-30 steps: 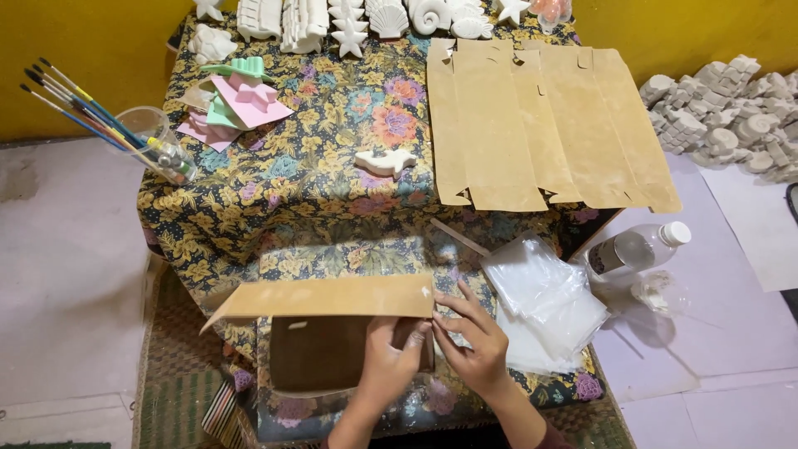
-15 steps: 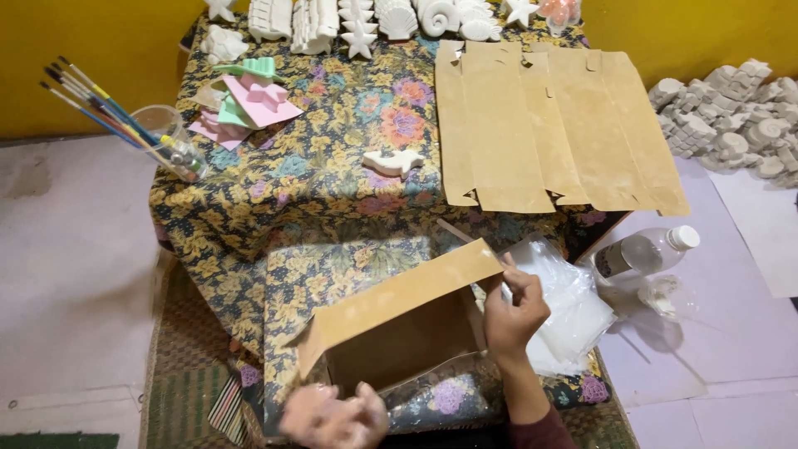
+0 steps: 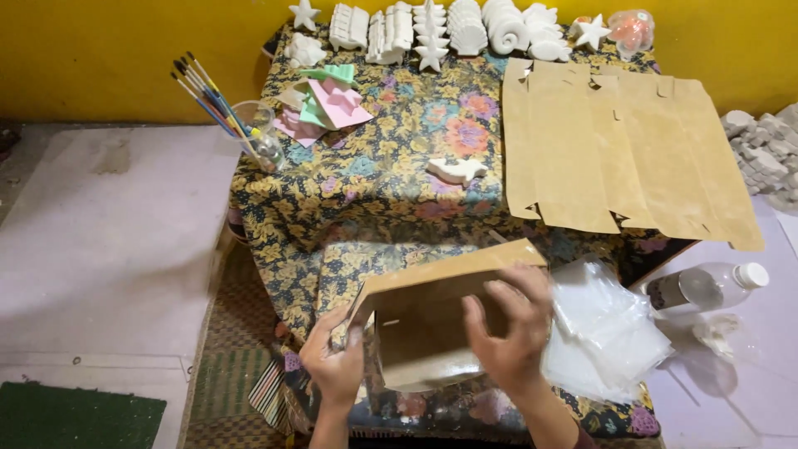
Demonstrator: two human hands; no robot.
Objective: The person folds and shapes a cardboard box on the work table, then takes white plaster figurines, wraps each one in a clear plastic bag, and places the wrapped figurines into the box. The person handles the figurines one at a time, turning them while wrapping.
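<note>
A small brown cardboard box (image 3: 428, 320) sits tilted on the near, lower flowered surface, its lid flap raised and its open inside facing me. My left hand (image 3: 337, 366) grips the box's left edge. My right hand (image 3: 509, 337) covers the box's right side, fingers curled over the wall. A white plaster figure (image 3: 455, 170) lies alone on the flowered tablecloth (image 3: 374, 183) farther back.
Flat brown cardboard blanks (image 3: 615, 150) lie at the table's right. White plaster casts (image 3: 465, 29) line the far edge by the yellow wall. A cup of paintbrushes (image 3: 249, 137), pastel moulds (image 3: 328, 104), clear plastic bags (image 3: 607, 333), a plastic bottle (image 3: 706, 287) and plaster pieces (image 3: 761, 154) are about.
My left hand has come up from below to take the box's left edge. My right hand has shifted onto the right wall, and the box has turned with its lid raised.
</note>
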